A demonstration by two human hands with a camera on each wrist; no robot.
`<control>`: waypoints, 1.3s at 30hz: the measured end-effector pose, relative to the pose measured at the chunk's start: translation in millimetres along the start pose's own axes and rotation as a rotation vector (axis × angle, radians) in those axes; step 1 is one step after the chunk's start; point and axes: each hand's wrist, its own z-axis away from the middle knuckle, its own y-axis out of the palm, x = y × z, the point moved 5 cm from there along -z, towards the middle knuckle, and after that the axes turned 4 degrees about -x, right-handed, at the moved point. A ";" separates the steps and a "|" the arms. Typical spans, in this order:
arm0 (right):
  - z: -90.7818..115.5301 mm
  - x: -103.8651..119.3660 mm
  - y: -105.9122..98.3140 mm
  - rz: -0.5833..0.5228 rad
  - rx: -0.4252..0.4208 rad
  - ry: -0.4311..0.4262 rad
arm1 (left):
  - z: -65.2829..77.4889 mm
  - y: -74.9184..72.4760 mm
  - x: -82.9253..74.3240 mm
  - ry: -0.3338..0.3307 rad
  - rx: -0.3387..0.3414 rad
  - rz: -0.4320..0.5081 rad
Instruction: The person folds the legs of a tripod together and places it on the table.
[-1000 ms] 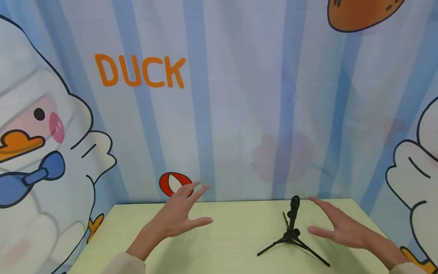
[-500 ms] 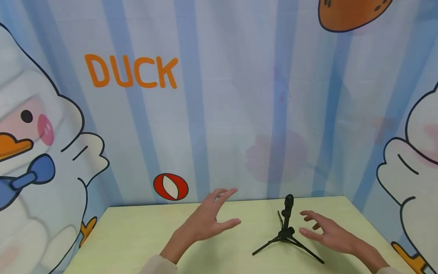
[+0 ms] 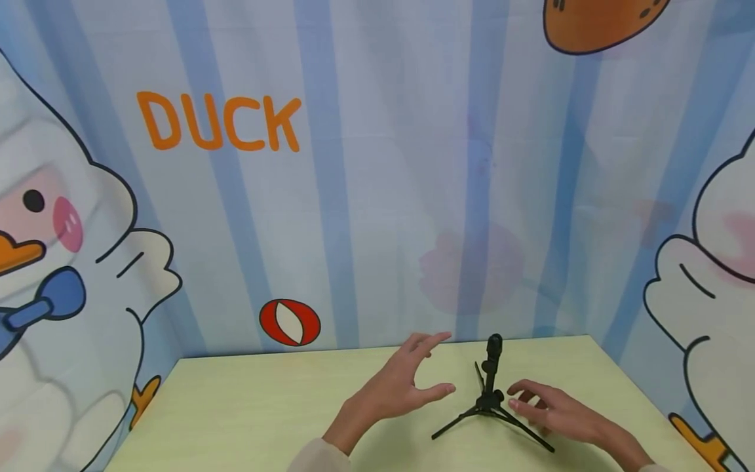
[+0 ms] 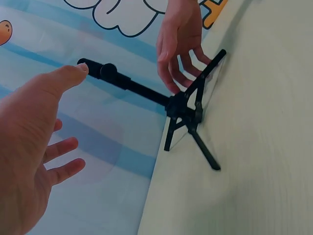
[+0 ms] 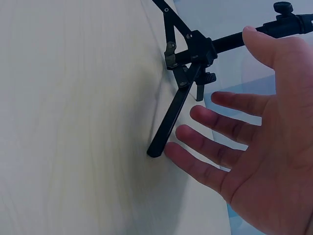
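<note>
A small black tripod stand point(image 3: 489, 400) stands upright on the table with three legs spread and a short post carrying knobs. In the head view my left hand point(image 3: 395, 385) is held to its left, thumb and fingers apart, gripping nothing. My right hand point(image 3: 557, 413) is close on the stand's right side, fingers lightly bent, overlapping one leg in that view. The right wrist view has the right hand's fingers spread beside a tripod leg point(image 5: 171, 117), little fingertip right at its foot. In the left wrist view the left thumb overlaps the post's top point(image 4: 93, 67).
The pale yellow table point(image 3: 265, 393) ends at a back edge against a blue striped curtain point(image 3: 389, 183). Printed on the curtain are orange DUCK lettering point(image 3: 221, 124), a red and white ball point(image 3: 290, 322) and white ducks at both sides.
My left hand has moved right toward the tripod stand. My right hand has lowered and come nearer to it, its fingers bending more. The head view has shifted slightly right.
</note>
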 end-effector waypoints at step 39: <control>-12.4 -16.0 0.6 -0.367 0.423 0.008 | -60.2 67.3 -28.9 0.161 -0.142 0.145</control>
